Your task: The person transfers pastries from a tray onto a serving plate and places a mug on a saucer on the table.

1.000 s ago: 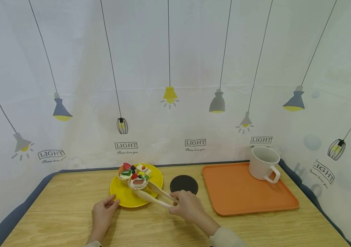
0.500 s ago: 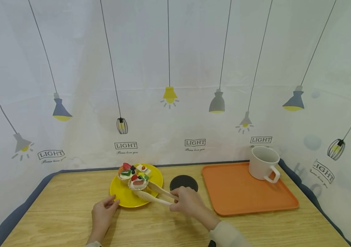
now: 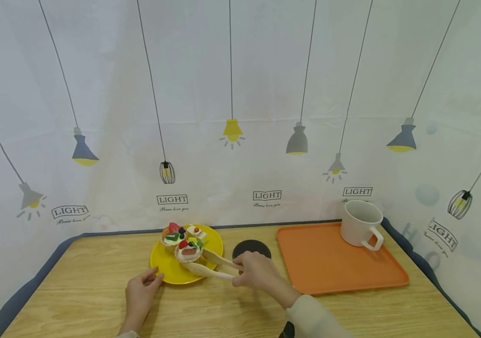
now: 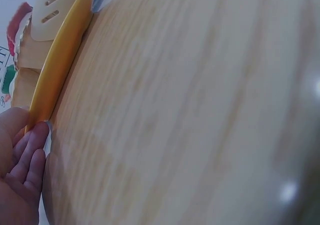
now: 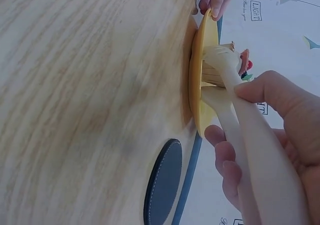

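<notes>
– Working left to right, starting where?

– At the left hand, pinching the near-left rim of a round, glossy yellow plate between thumb and fingers.

– Looking where for the food?

– Go right and a bit farther off from there. Expect, frontmost on that same plate, a round tan tart with white cream, a red berry and green bits. No real long axis, being round.

– So lining up by what?

– By the pale cream tongs with slotted ends, running left and slightly away from the right hand. Straddling the tart's near-right side, one tip right, one near. Can't tell if pressing on it or just beside.

– Holding those how?

– Pinching both arms between thumb and fingers, arms apart. Find the tart left of that hand, a touch farther away, at the tong ends.

– Calling which hand nearer?

– Left, fingertip-wise, but reaching the tart only from the right, via tongs. Would watch that angle, tips to tart.
</notes>
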Action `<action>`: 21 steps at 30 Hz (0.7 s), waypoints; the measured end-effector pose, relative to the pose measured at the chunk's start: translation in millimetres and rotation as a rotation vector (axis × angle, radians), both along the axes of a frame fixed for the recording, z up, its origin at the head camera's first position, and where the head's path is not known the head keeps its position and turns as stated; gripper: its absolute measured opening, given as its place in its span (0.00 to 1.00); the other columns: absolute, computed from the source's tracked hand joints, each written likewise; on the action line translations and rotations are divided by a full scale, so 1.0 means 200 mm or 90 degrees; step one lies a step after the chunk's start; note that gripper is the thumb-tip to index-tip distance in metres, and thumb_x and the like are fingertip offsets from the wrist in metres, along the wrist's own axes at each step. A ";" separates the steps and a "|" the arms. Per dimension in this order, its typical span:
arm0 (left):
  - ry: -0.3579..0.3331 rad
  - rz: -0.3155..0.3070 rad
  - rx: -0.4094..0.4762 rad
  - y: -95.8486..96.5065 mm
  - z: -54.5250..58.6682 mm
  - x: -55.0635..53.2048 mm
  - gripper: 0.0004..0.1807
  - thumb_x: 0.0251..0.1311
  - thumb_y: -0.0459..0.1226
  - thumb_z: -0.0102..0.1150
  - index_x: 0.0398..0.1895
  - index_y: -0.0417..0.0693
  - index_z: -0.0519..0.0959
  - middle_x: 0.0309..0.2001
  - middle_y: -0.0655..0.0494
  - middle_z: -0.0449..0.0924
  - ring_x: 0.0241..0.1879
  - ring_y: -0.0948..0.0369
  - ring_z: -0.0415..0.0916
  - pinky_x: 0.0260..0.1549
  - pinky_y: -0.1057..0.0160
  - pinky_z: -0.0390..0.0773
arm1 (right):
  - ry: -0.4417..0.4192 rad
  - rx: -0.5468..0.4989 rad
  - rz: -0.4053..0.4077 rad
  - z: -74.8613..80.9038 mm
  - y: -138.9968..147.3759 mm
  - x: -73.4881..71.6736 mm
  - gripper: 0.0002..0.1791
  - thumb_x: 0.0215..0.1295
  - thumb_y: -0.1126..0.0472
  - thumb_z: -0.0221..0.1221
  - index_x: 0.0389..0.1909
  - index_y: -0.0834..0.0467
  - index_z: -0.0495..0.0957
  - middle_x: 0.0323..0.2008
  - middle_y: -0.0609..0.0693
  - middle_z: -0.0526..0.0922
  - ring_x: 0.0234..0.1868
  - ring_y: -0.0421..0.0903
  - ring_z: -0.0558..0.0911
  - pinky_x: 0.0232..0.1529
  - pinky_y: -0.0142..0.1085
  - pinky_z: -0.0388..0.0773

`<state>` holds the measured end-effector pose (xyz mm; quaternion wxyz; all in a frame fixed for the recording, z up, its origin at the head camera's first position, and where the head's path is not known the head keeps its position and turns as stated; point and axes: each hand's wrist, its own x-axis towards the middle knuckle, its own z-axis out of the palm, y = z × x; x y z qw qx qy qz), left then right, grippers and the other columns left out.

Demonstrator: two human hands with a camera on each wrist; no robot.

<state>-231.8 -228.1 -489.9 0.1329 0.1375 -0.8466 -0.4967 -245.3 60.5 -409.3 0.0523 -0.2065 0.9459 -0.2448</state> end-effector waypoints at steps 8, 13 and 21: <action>0.001 0.003 -0.007 -0.01 -0.01 -0.01 0.19 0.58 0.34 0.60 0.49 0.29 0.76 0.36 0.41 0.80 0.32 0.57 0.79 0.26 0.74 0.75 | -0.011 0.029 0.029 0.04 -0.01 -0.04 0.05 0.44 0.59 0.65 0.19 0.50 0.77 0.11 0.41 0.66 0.14 0.38 0.61 0.15 0.29 0.53; 0.002 0.008 -0.015 -0.01 -0.01 -0.01 0.19 0.57 0.34 0.60 0.50 0.30 0.76 0.36 0.42 0.80 0.33 0.56 0.79 0.27 0.73 0.76 | -0.040 0.038 0.039 0.09 -0.02 -0.05 0.06 0.46 0.59 0.66 0.19 0.51 0.78 0.12 0.41 0.68 0.15 0.38 0.61 0.16 0.29 0.55; 0.009 0.008 -0.011 0.00 -0.01 -0.01 0.19 0.57 0.33 0.61 0.49 0.30 0.77 0.36 0.41 0.80 0.32 0.58 0.79 0.26 0.75 0.74 | -0.050 0.051 0.050 0.13 -0.02 -0.07 0.05 0.47 0.59 0.66 0.20 0.51 0.79 0.15 0.43 0.71 0.15 0.39 0.62 0.16 0.29 0.58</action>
